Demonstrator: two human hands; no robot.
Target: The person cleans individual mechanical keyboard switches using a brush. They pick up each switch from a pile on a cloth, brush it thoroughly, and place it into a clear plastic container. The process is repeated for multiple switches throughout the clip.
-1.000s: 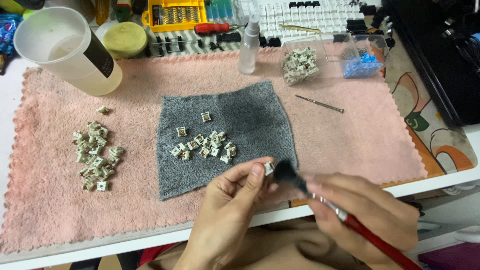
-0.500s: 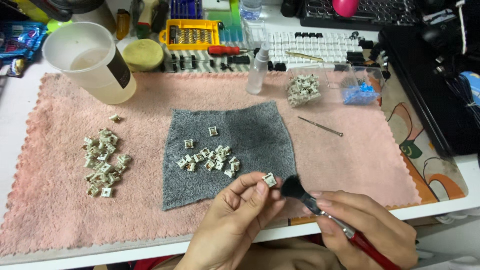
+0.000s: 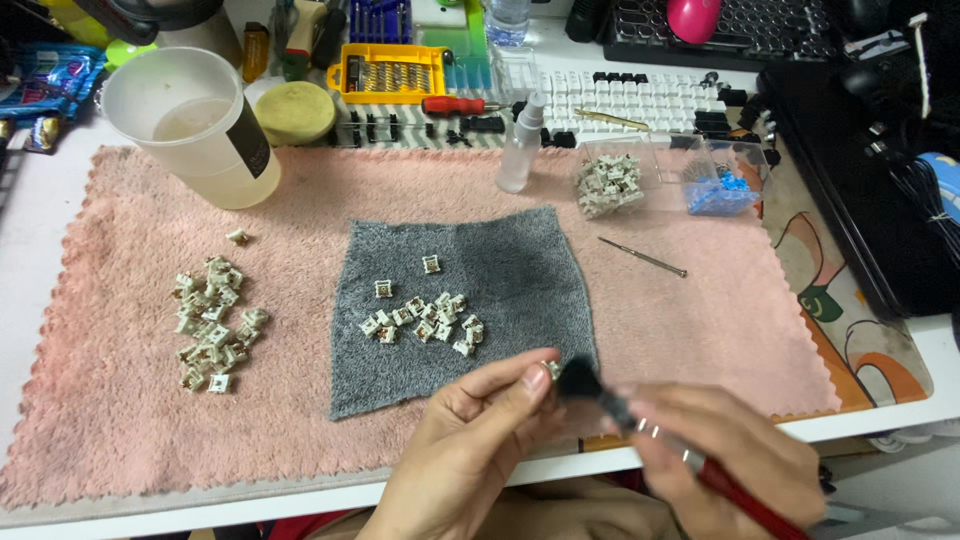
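The little switch (image 3: 549, 369) sits pinched tight in the left hand (image 3: 470, 450) fingertips above the gray cloth (image 3: 520, 270), with the brush (image 3: 590, 385) tip touching its right side, held tight by the right hand (image 3: 720, 455).

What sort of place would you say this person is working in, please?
Most likely a hobby desk for keyboard repair. A pink towel covers the desk, with small switch parts in piles, a screwdriver kit and a keyboard behind. The left hand holds a part; the right hand brushes it.
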